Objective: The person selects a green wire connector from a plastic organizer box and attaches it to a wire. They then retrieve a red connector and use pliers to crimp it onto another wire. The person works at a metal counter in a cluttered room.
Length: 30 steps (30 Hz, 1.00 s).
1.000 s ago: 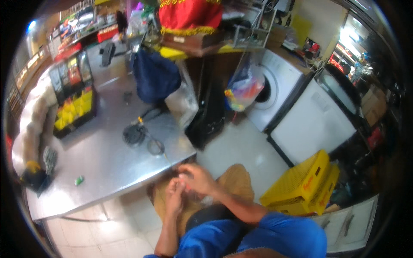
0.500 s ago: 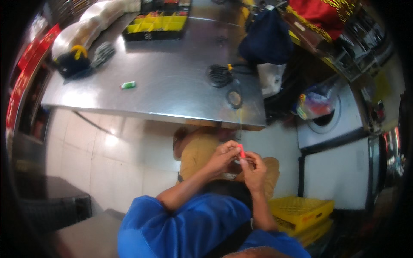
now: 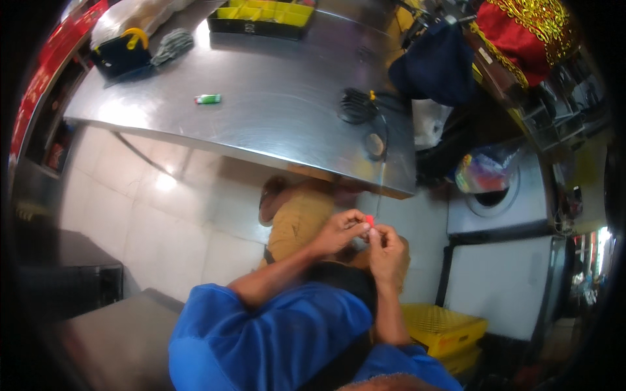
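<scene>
Over my lap, both hands meet at a small bright red piece point(image 3: 370, 221) whose kind I cannot make out. My left hand point(image 3: 343, 233) pinches it between thumb and fingers. From the other side my right hand point(image 3: 388, 251) closes on it too, thumb and fingertips pressed near its lower end. Fingers cover most of the piece. Ahead on the steel table point(image 3: 261, 124) lies a small green and white cylinder with a red end point(image 3: 208, 99), out of reach of either hand.
A black organizer with yellow compartments point(image 3: 261, 19), a dark tool bag point(image 3: 122, 57) and a grey cloth point(image 3: 173, 47) sit at the table's far side. Coiled black cable point(image 3: 357, 107) and a tape roll point(image 3: 374, 146) lie near its right end. Yellow crates point(image 3: 443, 326) stand to my right.
The view has shifted, so the table sits higher in it. Both hands stay together on the red piece, and less of it shows between the fingers now.
</scene>
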Motion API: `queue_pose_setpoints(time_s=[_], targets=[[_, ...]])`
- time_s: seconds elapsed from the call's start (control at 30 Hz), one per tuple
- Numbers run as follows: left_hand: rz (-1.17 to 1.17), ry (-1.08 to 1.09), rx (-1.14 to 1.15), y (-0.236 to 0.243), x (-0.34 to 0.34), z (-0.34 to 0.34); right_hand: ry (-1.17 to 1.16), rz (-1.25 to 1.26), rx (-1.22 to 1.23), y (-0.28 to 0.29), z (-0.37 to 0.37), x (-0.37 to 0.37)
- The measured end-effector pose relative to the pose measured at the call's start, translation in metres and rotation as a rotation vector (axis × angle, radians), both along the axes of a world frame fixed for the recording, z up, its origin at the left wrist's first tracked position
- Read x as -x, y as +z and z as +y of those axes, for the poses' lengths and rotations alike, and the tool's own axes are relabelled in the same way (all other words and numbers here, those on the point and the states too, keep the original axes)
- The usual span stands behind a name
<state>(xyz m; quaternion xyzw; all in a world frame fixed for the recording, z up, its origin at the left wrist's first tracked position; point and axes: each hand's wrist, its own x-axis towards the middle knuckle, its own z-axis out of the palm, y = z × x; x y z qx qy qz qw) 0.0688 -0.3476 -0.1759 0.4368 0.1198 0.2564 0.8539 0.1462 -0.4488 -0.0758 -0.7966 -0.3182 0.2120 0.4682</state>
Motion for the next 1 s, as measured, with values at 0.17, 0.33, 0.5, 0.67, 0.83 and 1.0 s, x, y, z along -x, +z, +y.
queue_pose_setpoints(time_s=[0.17, 0.33, 0.5, 0.67, 0.83, 1.0], targets=[[-0.017, -0.017, 0.038, -0.004, -0.008, -0.003, 0.063, 0.031, -0.179, -0.045, -0.012, -0.023], [-0.038, -0.098, 0.162, -0.006, -0.014, -0.007, 0.039, 0.101, -0.322, -0.065, -0.026, -0.027], [0.01, -0.247, 0.294, -0.027, -0.018, -0.007, 0.074, 0.173, -0.309, -0.06, -0.036, -0.03], [0.165, -0.142, 0.016, -0.033, -0.026, -0.008, 0.019, 0.243, -0.32, -0.075, -0.032, -0.037], [0.341, -0.083, -0.189, -0.036, -0.021, -0.007, 0.047, 0.288, -0.329, -0.098, -0.03, -0.041], [0.401, 0.097, -0.476, -0.047, -0.022, 0.003, 0.072, 0.304, -0.329, -0.104, -0.022, -0.038]])
